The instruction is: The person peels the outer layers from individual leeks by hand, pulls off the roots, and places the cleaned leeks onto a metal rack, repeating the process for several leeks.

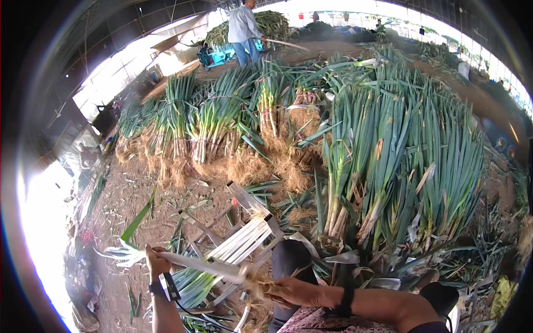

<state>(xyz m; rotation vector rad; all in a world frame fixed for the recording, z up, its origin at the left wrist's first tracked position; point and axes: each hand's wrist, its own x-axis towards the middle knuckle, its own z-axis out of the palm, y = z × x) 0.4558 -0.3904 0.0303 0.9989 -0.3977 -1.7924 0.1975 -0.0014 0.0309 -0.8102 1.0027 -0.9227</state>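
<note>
I hold one long leek (202, 265) at the near side of the metal rack (242, 195), my left hand (156, 263) closed around its stalk, my right hand (293, 291) gripping its root end (253, 281).

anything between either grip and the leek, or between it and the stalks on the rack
Nothing visible: the left grip is closed around the leek by its leafy end, the right grip is at its root end, and no object shows between leek and stalks on the rack.
</note>
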